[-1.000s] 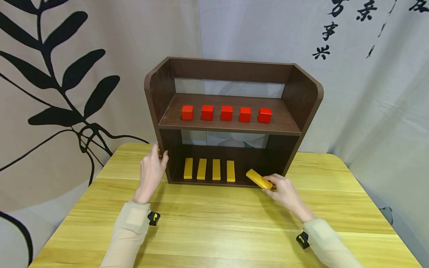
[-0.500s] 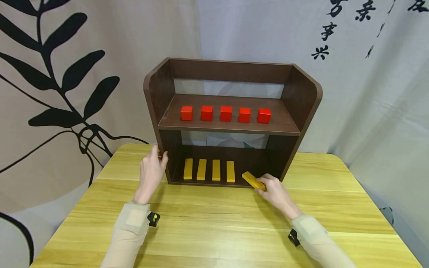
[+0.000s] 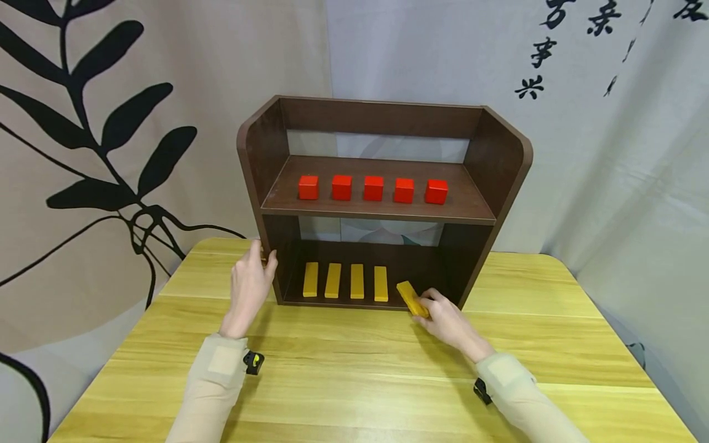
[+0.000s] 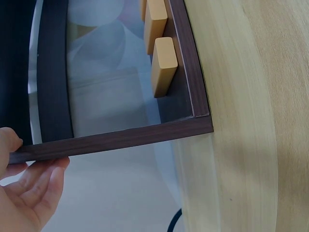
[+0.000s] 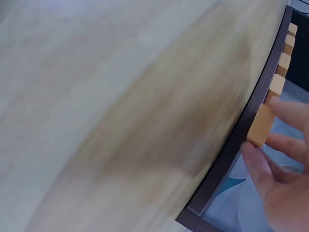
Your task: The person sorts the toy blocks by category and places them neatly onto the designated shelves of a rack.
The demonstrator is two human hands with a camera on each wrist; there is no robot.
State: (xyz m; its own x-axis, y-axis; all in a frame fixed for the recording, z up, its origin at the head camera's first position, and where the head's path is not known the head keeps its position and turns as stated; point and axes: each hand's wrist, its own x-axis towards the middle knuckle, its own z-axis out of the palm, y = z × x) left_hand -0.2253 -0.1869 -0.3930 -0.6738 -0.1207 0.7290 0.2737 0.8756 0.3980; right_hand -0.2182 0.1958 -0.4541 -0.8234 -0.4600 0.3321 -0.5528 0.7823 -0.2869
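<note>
My right hand (image 3: pixel 448 320) pinches a yellow rectangular block (image 3: pixel 412 298) between thumb and fingers at the front of the lower shelf. The block leans to the left in the head view; its tip is beside a row of several upright yellow blocks (image 3: pixel 357 281). In the right wrist view the held block (image 5: pixel 260 125) lines up with that row, close to the shelf's front edge. My left hand (image 3: pixel 251 286) grips the left side panel of the dark brown shelf (image 3: pixel 379 215); in the left wrist view the thumb and fingers lie on either side of the panel (image 4: pixel 116 138).
Several red cubes (image 3: pixel 373 188) stand in a row on the upper shelf. The shelf unit stands toward the back of a light wooden table (image 3: pixel 354 369), in front of a pale curtain (image 3: pixel 415 49) with a dark plant print and black lettering.
My right hand has moved left with the yellow block, bringing it nearer the row and tilting it more upright. My left hand has stayed on the side panel.
</note>
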